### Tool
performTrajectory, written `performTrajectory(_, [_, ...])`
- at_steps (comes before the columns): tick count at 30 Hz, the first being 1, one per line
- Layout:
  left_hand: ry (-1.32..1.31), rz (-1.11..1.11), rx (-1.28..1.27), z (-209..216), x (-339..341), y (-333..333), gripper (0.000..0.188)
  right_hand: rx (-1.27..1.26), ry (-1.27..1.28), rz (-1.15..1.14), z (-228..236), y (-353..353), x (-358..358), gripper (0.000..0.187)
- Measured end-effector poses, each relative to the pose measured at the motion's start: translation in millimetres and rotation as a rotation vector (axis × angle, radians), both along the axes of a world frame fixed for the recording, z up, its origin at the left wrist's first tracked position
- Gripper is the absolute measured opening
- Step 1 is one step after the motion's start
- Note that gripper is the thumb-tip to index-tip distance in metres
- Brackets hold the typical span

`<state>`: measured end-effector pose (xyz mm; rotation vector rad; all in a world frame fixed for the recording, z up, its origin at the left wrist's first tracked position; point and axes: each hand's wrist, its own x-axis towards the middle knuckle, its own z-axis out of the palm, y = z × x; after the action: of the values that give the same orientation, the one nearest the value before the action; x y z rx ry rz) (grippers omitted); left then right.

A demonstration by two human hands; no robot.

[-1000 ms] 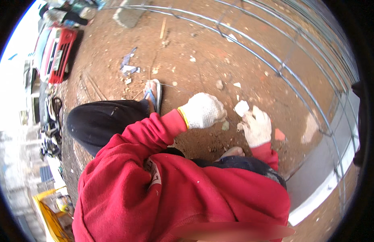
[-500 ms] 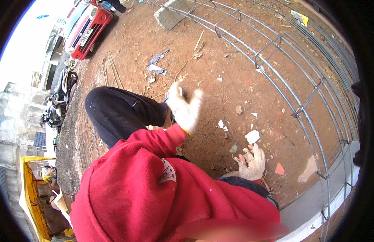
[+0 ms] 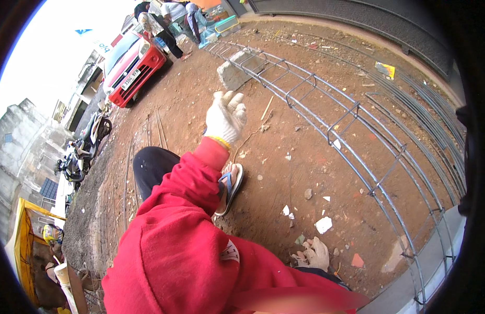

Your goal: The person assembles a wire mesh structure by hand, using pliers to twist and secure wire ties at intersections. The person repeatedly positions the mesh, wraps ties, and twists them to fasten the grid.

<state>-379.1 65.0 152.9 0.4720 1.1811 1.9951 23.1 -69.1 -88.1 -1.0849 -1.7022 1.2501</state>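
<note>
My left hand (image 3: 225, 119), in a white knit glove with a yellow cuff, is raised over the brown dirt past my sandalled foot (image 3: 230, 189). Its fingers are half bent, and I see nothing between them. Low beside my right leg is my right hand (image 3: 314, 255), also gloved, with its fingers apart and nothing visible in them. A white broken chip (image 3: 323, 225) lies on the soil just beyond the right hand. To the right runs a long rebar cage (image 3: 352, 142) of steel bars and square ties. A concrete block (image 3: 234, 76) sits by its far end.
Loose steel bars (image 3: 430, 112) lie beyond the cage. A red shard (image 3: 357, 260) is near the right hand. At the far left are a red car (image 3: 135, 73), a parked motorcycle (image 3: 75, 165) and a yellow-framed tent (image 3: 23, 225). Several people (image 3: 172, 21) stand at the back.
My left hand has risen and moved away from my body, its fingers more bent. The view has tilted up, bringing the people at the back into sight. The right hand stays low by my leg.
</note>
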Motion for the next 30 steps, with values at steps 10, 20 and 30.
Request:
performTrajectory(10, [0.076,-0.295,0.134,86,74,-15,0.064,0.514,-0.213,0.259,-9,24,5,0.033])
performTrajectory(20, [0.723,0.052,0.506,171,108,22,0.031,-0.614,1.017,-0.448,-10,11,-4,0.051])
performTrajectory(30, [1.881,-0.329,0.224,127,83,-3,0.029,-0.566,0.751,-0.284,-24,1,20,0.034])
